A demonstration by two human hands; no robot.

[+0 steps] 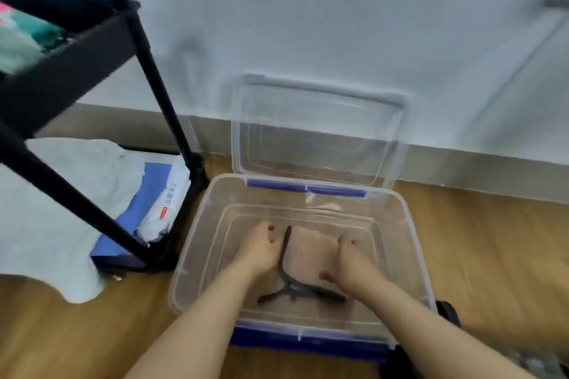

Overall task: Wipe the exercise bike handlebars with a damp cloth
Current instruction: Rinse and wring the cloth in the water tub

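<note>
A beige cloth with a dark trim (pixel 311 255) lies flat on the bottom of a clear plastic box (pixel 197 243) on the floor. My left hand (pixel 261 248) rests on the cloth's left edge, fingers curled around it. My right hand (pixel 351 261) grips the cloth's right edge, fingers bent over it. Both forearms reach down into the box from the bottom of the view. No exercise bike handlebars are in sight.
The box's clear lid (pixel 320 132) leans open against the pale wall behind. A black frame with a shelf (pixel 147 64) stands at left, above a white sheet (pixel 61 194) and a blue-and-white packet (pixel 160 203). The floor is wood.
</note>
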